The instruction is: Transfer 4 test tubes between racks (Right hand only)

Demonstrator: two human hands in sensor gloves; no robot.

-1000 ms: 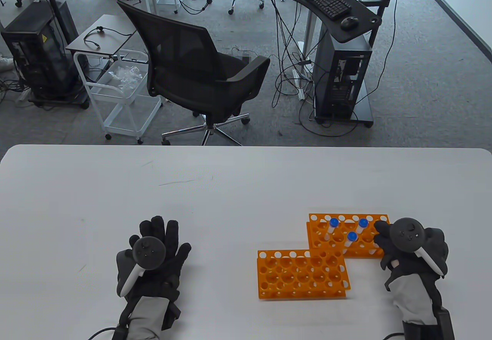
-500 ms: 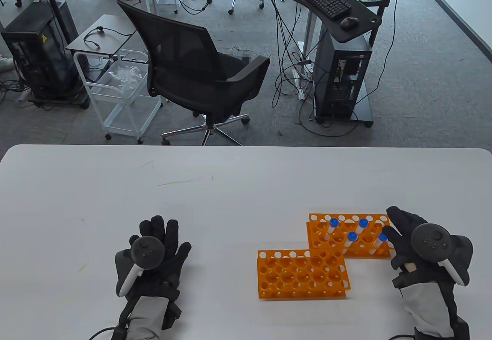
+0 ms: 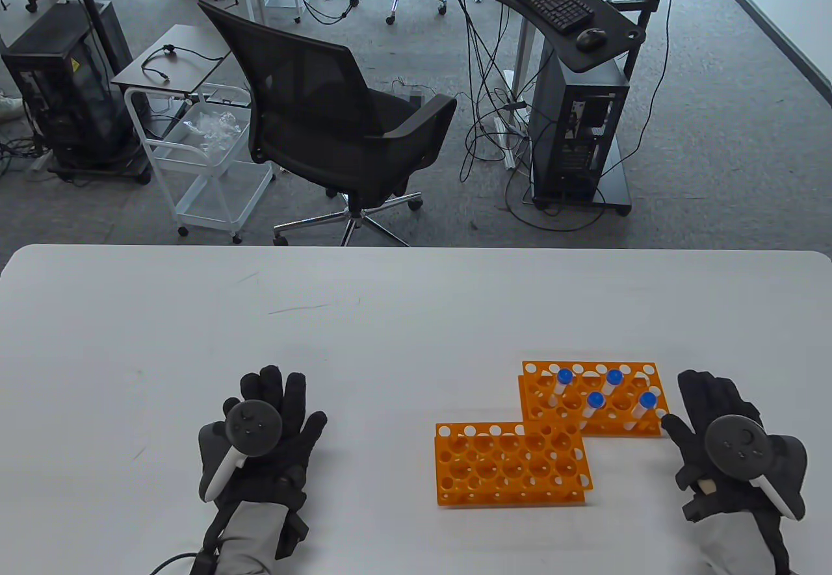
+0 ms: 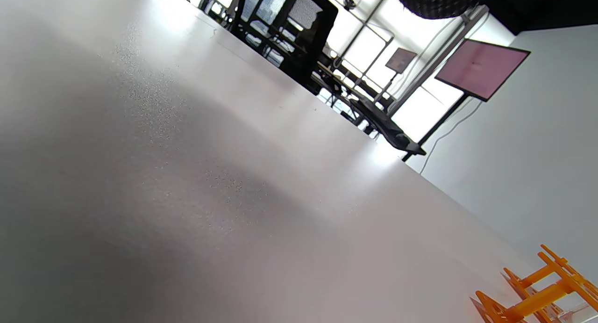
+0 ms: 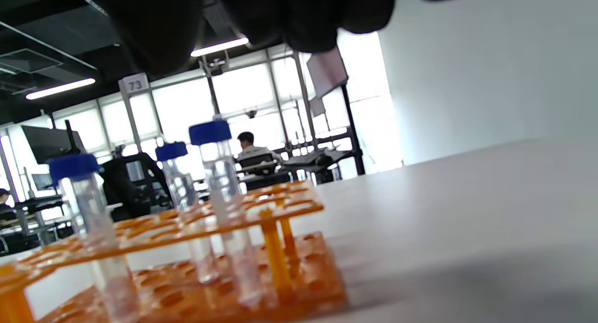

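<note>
Two orange racks stand on the white table. The far rack [image 3: 539, 373] holds several clear test tubes with blue caps [image 3: 647, 399]. The near rack [image 3: 510, 464] has only bare holes. My right hand [image 3: 705, 419] lies just right of the far rack, fingers spread, holding nothing. My left hand [image 3: 276, 403] rests flat on the table at the left, fingers spread. In the right wrist view the tubes [image 5: 219, 173] stand upright in the rack [image 5: 196, 276] close ahead. The left wrist view shows a rack corner [image 4: 537, 290].
The white table [image 3: 390, 315] reaches to its far edge. Beyond it stand a black office chair [image 3: 325, 120], a white cart [image 3: 201, 159] and a computer stand [image 3: 572, 114].
My right hand has let go of a tube in the far rack's right end and drawn back right and toward me, fingers opening. My left hand has hardly moved.
</note>
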